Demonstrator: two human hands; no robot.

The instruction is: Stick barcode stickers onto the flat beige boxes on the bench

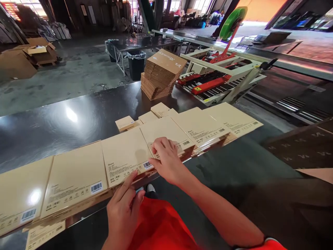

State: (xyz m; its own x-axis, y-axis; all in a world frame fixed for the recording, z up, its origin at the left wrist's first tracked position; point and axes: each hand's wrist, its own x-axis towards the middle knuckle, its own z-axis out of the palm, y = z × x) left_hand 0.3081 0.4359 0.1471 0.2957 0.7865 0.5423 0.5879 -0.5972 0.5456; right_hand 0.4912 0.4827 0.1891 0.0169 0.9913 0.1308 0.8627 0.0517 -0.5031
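You've got a bright red top (pixel 161 225) on, short right sleeve (pixel 274 244) edged in black and white, plus a pale shoe (pixel 151 188) peeking out down below.

Both hands in my view at the near edge of the table (pixel 88 113). Right hand (pixel 168 160): just inside that edge, back uppermost, fingers curled downward, thumb stretched out to the left; grip unclear to me, fingertips partly hidden. Right forearm (pixel 213 205): bare, slanting in from lower right, crossing that edge; red sleeve (pixel 272 244) at elbow. Left hand (pixel 123 210): lower, palm short of that edge, index finger extended obliquely up to it, thumb raised and apart from the index; other fingers bent, partly hidden. Left wrist low; I cannot see its forearm. Torso (pixel 162 227): red clothing, facing the table.
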